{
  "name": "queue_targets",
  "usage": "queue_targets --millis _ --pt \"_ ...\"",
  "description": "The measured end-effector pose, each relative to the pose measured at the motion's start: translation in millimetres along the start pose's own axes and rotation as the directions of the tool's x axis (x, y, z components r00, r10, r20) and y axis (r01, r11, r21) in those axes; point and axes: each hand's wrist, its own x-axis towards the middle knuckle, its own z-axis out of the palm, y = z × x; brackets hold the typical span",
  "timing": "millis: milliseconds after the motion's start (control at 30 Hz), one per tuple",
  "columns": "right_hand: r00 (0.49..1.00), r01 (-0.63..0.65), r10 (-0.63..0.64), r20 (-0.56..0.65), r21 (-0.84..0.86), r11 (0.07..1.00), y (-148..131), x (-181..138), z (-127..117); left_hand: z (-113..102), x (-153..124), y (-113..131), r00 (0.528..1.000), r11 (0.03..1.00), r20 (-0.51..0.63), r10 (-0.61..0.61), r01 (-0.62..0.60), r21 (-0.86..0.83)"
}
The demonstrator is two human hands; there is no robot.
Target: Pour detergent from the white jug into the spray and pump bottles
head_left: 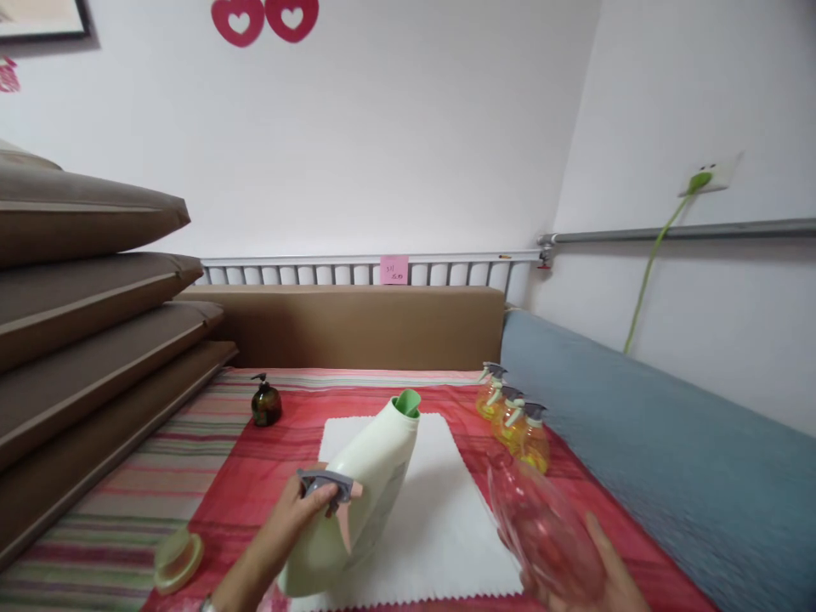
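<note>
My left hand [299,514] is closed on a grey spray trigger head [328,486] with a pink tube hanging from it, right in front of a pale green detergent bottle [363,493]. The bottle stands tilted on a white cloth [439,501], its green spout open at the top. My right hand [603,578] grips a clear empty plastic bottle [541,527], tilted with its neck pointing up and left. Whether my left hand also touches the green bottle is hidden.
Three yellow-filled spray bottles [513,416] stand in a row at the right. A dark pump bottle [266,402] sits at the back left, a pale green cap [178,558] at the front left. Stacked brown cushions [89,323] rise on the left, a blue cushion [669,459] on the right.
</note>
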Motion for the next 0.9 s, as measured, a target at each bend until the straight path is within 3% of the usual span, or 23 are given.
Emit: queue_targets --millis 200,400,600,900 --pt "0.990 0.117 -0.099 0.105 -0.179 0.977 -35.7 17.7 29.5 -11.0 7.0 2.2 0.971 0.988 0.234 0.056 -0.087 0.124" --pt "0.972 0.189 -0.124 0.202 -0.343 0.920 -60.9 41.4 44.3 -0.7 16.6 -2.7 0.957 0.983 0.278 0.082 -0.124 0.137" --pt "0.968 0.226 -0.135 0.210 -0.508 0.831 -80.3 50.1 63.5 3.9 16.8 -4.2 0.954 0.989 0.293 0.056 -0.094 0.115" --pt "0.945 0.320 -0.159 0.287 -0.696 0.643 -88.8 65.4 59.5 5.5 17.3 1.0 0.945 0.990 0.322 0.053 -0.091 0.105"
